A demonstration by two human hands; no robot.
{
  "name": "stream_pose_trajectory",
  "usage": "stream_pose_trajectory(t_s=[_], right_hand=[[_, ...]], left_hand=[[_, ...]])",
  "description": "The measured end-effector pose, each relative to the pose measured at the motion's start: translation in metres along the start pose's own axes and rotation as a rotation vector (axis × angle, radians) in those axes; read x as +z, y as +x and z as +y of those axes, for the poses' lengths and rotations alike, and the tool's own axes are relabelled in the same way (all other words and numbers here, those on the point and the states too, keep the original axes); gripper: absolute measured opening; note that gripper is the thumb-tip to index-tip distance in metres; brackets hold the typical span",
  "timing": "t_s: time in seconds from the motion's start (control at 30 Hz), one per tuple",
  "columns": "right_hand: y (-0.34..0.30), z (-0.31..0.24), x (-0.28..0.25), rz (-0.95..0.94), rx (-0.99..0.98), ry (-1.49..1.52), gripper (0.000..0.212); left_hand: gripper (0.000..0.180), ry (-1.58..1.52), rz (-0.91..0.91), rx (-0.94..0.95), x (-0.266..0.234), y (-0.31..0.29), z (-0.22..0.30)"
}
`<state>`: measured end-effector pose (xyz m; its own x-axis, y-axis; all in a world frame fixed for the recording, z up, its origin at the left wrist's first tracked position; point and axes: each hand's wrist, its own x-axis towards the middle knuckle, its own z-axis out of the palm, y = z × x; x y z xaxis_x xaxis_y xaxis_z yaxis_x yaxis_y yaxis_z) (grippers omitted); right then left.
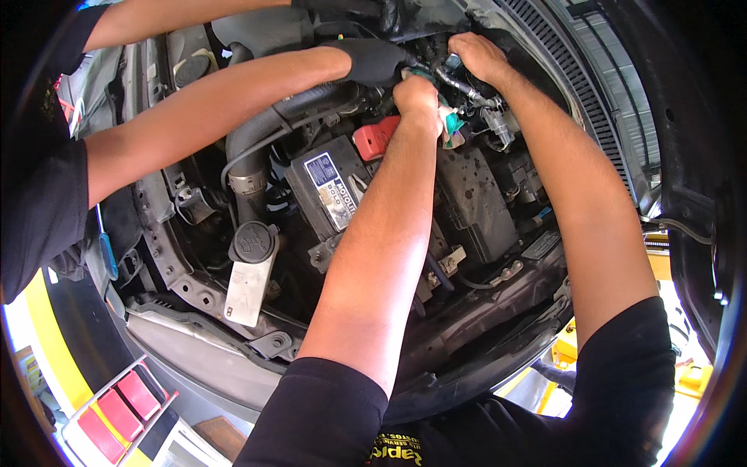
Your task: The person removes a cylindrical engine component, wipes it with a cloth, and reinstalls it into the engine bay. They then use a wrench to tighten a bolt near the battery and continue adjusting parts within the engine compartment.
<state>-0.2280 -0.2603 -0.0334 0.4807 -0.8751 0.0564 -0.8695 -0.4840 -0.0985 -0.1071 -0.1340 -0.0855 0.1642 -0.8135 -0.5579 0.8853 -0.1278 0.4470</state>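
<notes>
Deep in the engine bay, my left hand [416, 95] is closed, with a crumpled green and whitish rag [451, 127] bunched against it. Further right, my right hand [477, 58] curls its fingers at the rear of the bay beside a metal pipe [461, 84]; what they grip is hidden. A co-worker's black-gloved hand [379, 62] reaches in from the left and almost meets my left hand. Their other gloved hand [393, 15] is at the top edge. Below my right hand sits a grey electrical connector [498, 124].
The car battery [327, 183] with a red terminal cover [375, 138] lies left of my left forearm. A black box [476, 204] stands between my arms. Nearer are a washer filler cap [254, 241] and the front bumper [202, 350]. A red step stool [117, 412] stands at lower left.
</notes>
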Motion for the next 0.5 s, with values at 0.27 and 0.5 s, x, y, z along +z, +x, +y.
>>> stream_pose_trajectory(t_s=[0.27, 0.5], right_hand=[[0.011, 0.018, 0.004, -0.069, -0.106, -0.08, 0.043], [-0.003, -0.015, 0.007, 0.069, -0.044, -0.082, 0.043]], left_hand=[[0.012, -0.009, 0.027, 0.02, 0.002, -0.007, 0.003], [0.008, 0.064, 0.035, -0.011, -0.008, 0.023, -0.001]])
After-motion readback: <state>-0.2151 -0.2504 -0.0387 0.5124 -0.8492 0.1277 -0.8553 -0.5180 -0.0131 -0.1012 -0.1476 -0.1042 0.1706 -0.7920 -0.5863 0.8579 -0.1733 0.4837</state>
